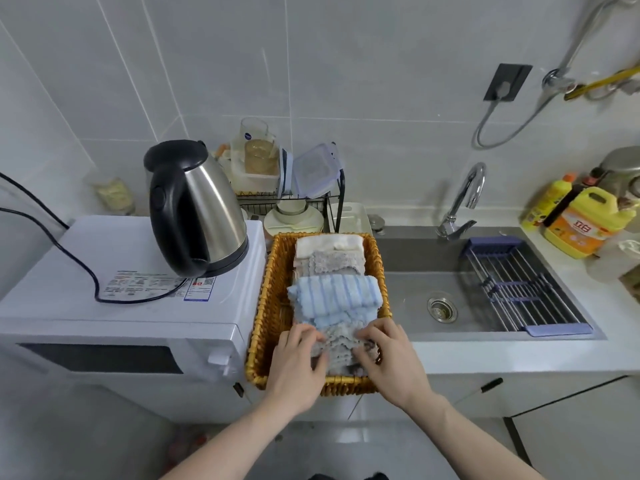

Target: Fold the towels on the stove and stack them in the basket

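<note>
A woven yellow basket (272, 299) stands between a microwave and the sink. Inside it lie folded towels in a row: a cream one (329, 244) at the far end, a grey one (329, 263) behind a blue striped one (334, 294), and a grey folded towel (341, 348) at the near end. My left hand (299, 368) grips the left side of that near grey towel, fingers curled over its edge. My right hand (389, 360) grips its right side the same way. Both hands sit over the basket's near rim.
A steel and black kettle (195, 209) stands on the white microwave (114, 289) to the left, its cord trailing. A dish rack (291, 188) sits behind the basket. The sink (485, 299) with tap, drying rack and yellow detergent bottles lies to the right.
</note>
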The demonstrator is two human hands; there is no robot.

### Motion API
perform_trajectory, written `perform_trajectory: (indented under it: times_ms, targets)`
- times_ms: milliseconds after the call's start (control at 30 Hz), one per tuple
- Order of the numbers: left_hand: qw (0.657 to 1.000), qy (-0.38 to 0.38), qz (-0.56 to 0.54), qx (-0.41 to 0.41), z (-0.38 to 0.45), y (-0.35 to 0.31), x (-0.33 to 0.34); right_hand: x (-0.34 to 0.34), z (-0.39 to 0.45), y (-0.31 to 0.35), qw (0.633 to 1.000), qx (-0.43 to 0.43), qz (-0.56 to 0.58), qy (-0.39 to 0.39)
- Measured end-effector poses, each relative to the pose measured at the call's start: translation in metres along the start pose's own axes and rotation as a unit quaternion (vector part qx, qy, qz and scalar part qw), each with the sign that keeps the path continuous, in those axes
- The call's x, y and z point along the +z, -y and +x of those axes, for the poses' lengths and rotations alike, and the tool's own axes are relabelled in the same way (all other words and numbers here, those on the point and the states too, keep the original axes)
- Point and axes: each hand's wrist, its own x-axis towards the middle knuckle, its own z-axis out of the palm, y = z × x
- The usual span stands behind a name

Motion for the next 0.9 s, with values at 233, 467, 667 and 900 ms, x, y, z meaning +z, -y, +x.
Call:
perform_trajectory:
  times_ms: [233,467,667,900]
  targets:
    - [0.989,0.139,0.049,0.027,0.005,0.006,0.0,0.012,-0.006,-0.003,0.991,0.079,-0.093,0.056]
    - [0.982,0.173,0.068,0.029,0.015,0.005,0.004,0.011,-0.006,0.012,0.968,0.097,-0.2,0.117]
    - [0.992,0.12,0.036,0.03,0.007,-0.008,-0.009,-0.004,-0.009,0.011,0.983,0.102,-0.137,0.066]
    - [0.997,0.077,0.01,0.031,-0.001,-0.032,-0.033,-0.032,-0.022,0.015,0.996,0.073,-0.055,0.02]
